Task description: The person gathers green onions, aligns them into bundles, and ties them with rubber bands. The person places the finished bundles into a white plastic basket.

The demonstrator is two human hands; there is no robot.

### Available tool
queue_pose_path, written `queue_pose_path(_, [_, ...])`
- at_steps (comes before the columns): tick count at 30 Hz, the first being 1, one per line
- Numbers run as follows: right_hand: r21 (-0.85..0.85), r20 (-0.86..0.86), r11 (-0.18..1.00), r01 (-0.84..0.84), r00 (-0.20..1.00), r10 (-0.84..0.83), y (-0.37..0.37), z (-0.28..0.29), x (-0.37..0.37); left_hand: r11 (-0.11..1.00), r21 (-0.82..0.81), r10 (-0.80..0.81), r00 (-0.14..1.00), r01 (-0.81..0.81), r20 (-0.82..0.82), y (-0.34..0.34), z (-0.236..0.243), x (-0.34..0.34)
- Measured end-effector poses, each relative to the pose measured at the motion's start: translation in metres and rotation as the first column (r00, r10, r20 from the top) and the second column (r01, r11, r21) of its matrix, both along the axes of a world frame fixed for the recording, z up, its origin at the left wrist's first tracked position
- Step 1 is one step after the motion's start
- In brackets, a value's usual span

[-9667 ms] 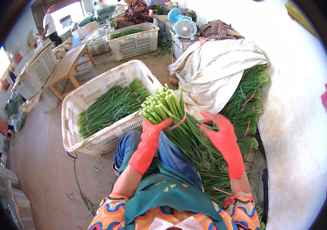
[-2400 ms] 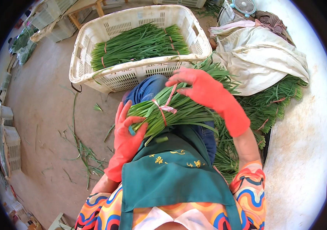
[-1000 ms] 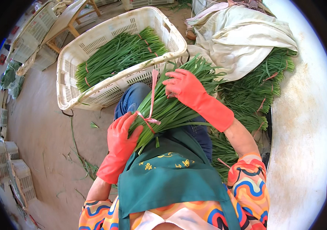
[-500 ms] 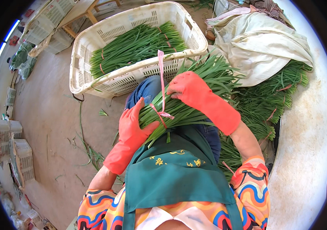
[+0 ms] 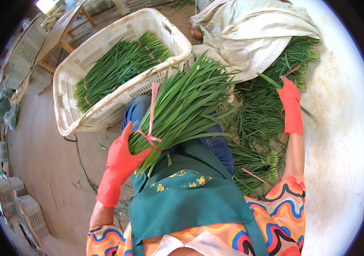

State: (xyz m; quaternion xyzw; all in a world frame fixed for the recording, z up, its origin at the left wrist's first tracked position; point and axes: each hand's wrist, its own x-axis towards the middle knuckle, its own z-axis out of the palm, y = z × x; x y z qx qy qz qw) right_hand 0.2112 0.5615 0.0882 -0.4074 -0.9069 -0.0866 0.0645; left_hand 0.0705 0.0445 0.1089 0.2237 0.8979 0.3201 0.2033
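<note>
A thick bunch of green chives (image 5: 186, 102) lies across my lap, on the dark green apron and jeans. A pink tie (image 5: 152, 111) circles its stem end, one long strip standing up. My left hand (image 5: 120, 158), in a red rubber glove, grips the bunch at that end. Off to the right, my right hand (image 5: 291, 100), gloved the same, is closed on a loose chive leaf (image 5: 268, 80); another thin leaf sticks out on the other side of the hand. It is apart from the bunch, by the edge of a pile of tied chives (image 5: 254, 115).
A white plastic crate (image 5: 101, 115) holding several tied bunches stands ahead, left of centre. A pale cloth (image 5: 254, 38) covers the far part of the chive pile. Chive scraps (image 5: 101, 147) litter the floor at left. A wooden bench (image 5: 56, 38) and more crates stand farther left.
My right hand has left the bunch and swung far right, now with a loose leaf in it. My left hand still grips the bunch. The whole view has shifted and turned.
</note>
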Motion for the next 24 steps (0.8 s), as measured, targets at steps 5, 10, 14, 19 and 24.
queue_pose_path(5, [-0.485, -0.715, 0.657, -0.576, 0.694, 0.081, -0.135, 0.025, -0.023, 0.971, 0.025, -0.237, 0.937, 0.239, 0.256, 0.056, 0.012, -0.062])
queue_pose_path(10, [-0.219, -0.589, 0.526, -0.822, 0.541, 0.6, -0.195, -0.017, -0.055, 0.956, 0.102, -0.295, 0.889, 0.277, 0.352, 0.148, -0.01, -0.093])
queue_pose_path(14, [-0.194, -0.699, 0.539, -0.82, 0.501, 0.51, -0.197, -0.019, -0.041, 0.944, 0.293, -0.308, 0.721, 0.151, 0.62, 0.145, -0.018, -0.091])
queue_pose_path(19, [-0.247, -0.863, 0.563, -0.789, 0.443, 0.243, -0.176, 0.05, -0.066, 0.979, 0.051, -0.202, 0.892, 0.198, 0.404, 0.143, -0.009, -0.066])
queue_pose_path(24, [-0.479, -0.651, 0.441, -0.759, 0.645, 0.402, -0.163, 0.018, -0.093, 0.967, 0.073, -0.251, 0.882, 0.243, 0.399, 0.145, -0.003, -0.058])
